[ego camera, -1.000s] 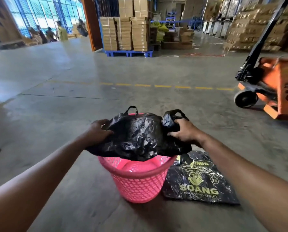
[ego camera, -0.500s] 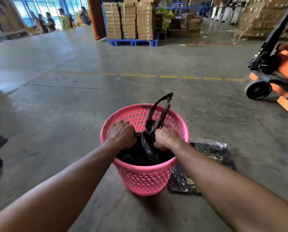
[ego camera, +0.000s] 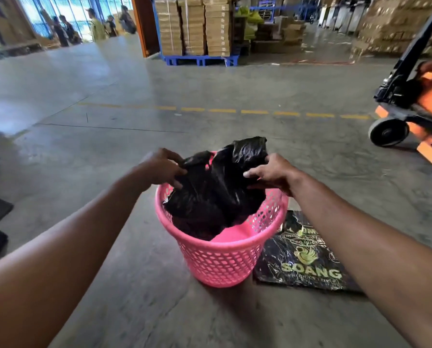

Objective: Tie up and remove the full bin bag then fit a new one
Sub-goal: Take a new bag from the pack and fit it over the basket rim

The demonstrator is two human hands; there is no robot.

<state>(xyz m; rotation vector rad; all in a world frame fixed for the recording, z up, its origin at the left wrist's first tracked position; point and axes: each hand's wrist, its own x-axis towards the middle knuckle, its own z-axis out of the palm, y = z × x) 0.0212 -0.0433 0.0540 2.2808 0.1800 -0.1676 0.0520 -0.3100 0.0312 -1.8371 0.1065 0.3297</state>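
Note:
A pink perforated plastic bin stands on the concrete floor in front of me. A black bin bag sits partly inside it, crumpled, with its upper part raised above the far rim. My left hand grips the bag's left edge over the bin's far left rim. My right hand grips the bag's right edge over the right rim. Part of the bin's pink inner wall shows at the near side.
A flat pack of black bags printed "SOANG" lies on the floor right of the bin. An orange pallet jack stands at the right. Stacked cardboard boxes on a blue pallet and several people are far behind.
The bag went from held over the bin, to pushed down inside it, to now lifted partly out, with my hands apart at the rim on its edges.

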